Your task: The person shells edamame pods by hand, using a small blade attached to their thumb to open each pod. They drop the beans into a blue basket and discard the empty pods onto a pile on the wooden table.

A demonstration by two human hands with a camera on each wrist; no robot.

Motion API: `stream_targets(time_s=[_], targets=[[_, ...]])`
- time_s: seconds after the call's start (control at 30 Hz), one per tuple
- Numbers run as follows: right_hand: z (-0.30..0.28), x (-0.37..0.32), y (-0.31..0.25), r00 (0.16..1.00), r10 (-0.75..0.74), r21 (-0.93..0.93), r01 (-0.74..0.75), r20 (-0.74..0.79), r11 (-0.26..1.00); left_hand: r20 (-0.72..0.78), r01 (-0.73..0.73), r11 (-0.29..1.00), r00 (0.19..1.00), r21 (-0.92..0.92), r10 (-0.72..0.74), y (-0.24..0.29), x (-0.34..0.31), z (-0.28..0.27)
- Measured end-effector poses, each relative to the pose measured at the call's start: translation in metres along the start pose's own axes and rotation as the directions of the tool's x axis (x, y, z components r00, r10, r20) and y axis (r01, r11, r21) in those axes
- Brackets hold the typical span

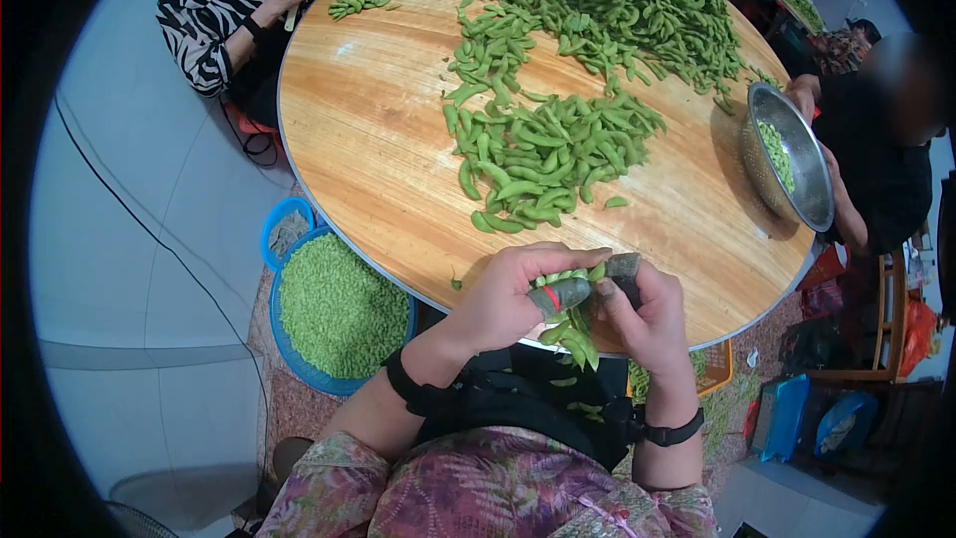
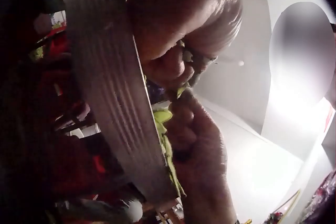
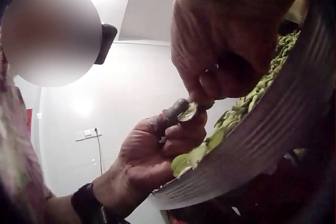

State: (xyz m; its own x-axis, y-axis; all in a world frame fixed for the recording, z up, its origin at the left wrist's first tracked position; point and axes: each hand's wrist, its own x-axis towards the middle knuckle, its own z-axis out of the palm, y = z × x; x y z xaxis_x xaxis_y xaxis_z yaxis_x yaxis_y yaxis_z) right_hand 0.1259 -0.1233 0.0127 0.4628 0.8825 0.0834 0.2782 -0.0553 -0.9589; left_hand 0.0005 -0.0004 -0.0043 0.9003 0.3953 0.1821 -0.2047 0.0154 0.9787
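Pods (image 1: 543, 154) on wooden table (image 1: 373, 110) indoors

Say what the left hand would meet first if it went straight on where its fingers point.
Past the green pods at its own fingertips, the left hand would probably meet the right hand; the exact gap is unclear.

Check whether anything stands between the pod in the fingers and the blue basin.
Yes, in the head view: the left hand and the edge of the table come between the pod and the blue basin.
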Motion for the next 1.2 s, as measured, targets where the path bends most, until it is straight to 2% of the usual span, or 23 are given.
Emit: stream_targets(time_s=[0.07, 0.1, 0.17, 0.2, 0.27, 0.3, 0.33, 0.4, 0.43, 0.5, 0.63, 0.7, 0.73, 0.8, 0.83, 0.9, 0.97, 1.0, 1.07, 1.13, 1.2], targets=[[-0.002, 0.0, 0.002, 0.999, 0.025, -0.063, -0.022, 0.048, 0.998, -0.047, 0.093, 0.978, 0.994, -0.185, -0.103, 0.003, -0.001, 0.005], [-0.002, 0.0, 0.002, 0.999, 0.025, -0.063, -0.022, 0.048, 0.998, -0.046, 0.093, 0.978, 0.994, -0.185, -0.103, 0.002, -0.003, 0.005], [-0.001, 0.001, 0.002, 0.987, 0.141, 0.13, -0.15, 0.078, 0.98, -0.159, 0.199, 0.969, 0.962, -0.148, -0.222, 0.0, -0.004, 0.007], [0.002, 0.0, 0.001, 0.987, 0.142, 0.13, -0.151, 0.079, 0.98, -0.16, 0.2, 0.969, 0.962, -0.149, -0.223, -0.002, -0.005, 0.007], [0.017, -0.002, -0.004, 0.998, 0.045, 0.135, -0.039, -0.048, 0.99, -0.157, 0.172, 0.812, 0.939, -0.558, -0.307, -0.008, -0.006, 0.006], [0.022, -0.003, -0.007, 0.995, 0.058, 0.107, -0.048, -0.087, 0.993, -0.189, 0.139, 0.757, 0.925, -0.638, -0.329, -0.005, -0.005, 0.008], [0.025, -0.004, -0.005, 0.995, 0.057, 0.108, -0.047, -0.087, 0.993, -0.19, 0.139, 0.758, 0.925, -0.637, -0.329, -0.004, -0.005, 0.007], [0.03, -0.005, 0.003, 0.968, -0.05, 0.001, 0.052, -0.248, 0.999, -0.099, 0.136, 0.604, 0.935, -0.785, -0.34, -0.004, -0.007, 0.007], [0.03, -0.005, 0.002, 0.968, -0.05, 0.003, 0.052, -0.247, 0.999, -0.101, 0.136, 0.605, 0.935, -0.784, -0.341, -0.004, -0.008, 0.006], [0.03, -0.006, -0.004, 0.937, -0.186, -0.232, 0.118, -0.295, 0.966, -0.007, 0.197, 0.532, 0.934, -0.824, -0.357, -0.005, -0.008, 0.005], [0.022, -0.004, -0.011, 0.917, -0.153, -0.199, 0.083, -0.369, 0.976, 0.025, 0.236, 0.511, 0.922, -0.826, -0.385, -0.004, -0.01, 0.008], [0.018, -0.004, -0.008, 0.908, -0.167, -0.22, 0.085, -0.384, 0.972, -0.094, 0.209, 0.733, 0.932, -0.647, -0.349, -0.001, -0.011, 0.011], [0.017, -0.005, -0.007, 0.899, -0.179, -0.239, 0.086, -0.399, 0.967, -0.094, 0.209, 0.733, 0.932, -0.648, -0.349, -0.001, -0.011, 0.012], [0.017, -0.006, -0.009, 0.895, -0.176, -0.266, 0.067, -0.409, 0.962, -0.132, 0.214, 0.821, 0.935, -0.529, -0.329, -0.003, -0.01, 0.012], [0.015, -0.006, -0.007, 0.914, -0.16, -0.267, 0.059, -0.374, 0.962, -0.134, 0.213, 0.822, 0.935, -0.528, -0.328, -0.003, -0.009, 0.013], [0.01, -0.003, -0.005, 0.929, -0.146, -0.268, 0.053, -0.34, 0.962, -0.149, 0.272, 0.711, 0.871, -0.649, -0.469, -0.004, -0.007, 0.015], [0.005, 0.004, -0.005, 0.95, -0.056, -0.39, -0.071, -0.306, 0.918, -0.155, 0.248, 0.735, 0.888, -0.631, -0.433, -0.004, -0.008, 0.014], [0.004, 0.002, -0.005, 0.95, -0.055, -0.389, -0.073, -0.308, 0.919, -0.157, 0.227, 0.756, 0.904, -0.613, -0.399, -0.003, -0.008, 0.014], [0.004, -0.001, -0.004, 0.968, 0.045, -0.004, -0.048, -0.247, 0.999, -0.159, 0.228, 0.79, 0.912, -0.569, -0.378, -0.001, -0.009, 0.019], [0.009, -0.008, -0.005, 0.994, 0.039, 0.057, -0.033, -0.099, 0.998, -0.163, 0.231, 0.819, 0.917, -0.525, -0.363, -0.002, -0.011, 0.02], [0.009, -0.01, -0.004, 0.992, 0.009, -0.08, -0.02, -0.127, 0.997, -0.113, 0.302, 0.864, 0.92, -0.404, -0.375, -0.003, -0.012, 0.018]])
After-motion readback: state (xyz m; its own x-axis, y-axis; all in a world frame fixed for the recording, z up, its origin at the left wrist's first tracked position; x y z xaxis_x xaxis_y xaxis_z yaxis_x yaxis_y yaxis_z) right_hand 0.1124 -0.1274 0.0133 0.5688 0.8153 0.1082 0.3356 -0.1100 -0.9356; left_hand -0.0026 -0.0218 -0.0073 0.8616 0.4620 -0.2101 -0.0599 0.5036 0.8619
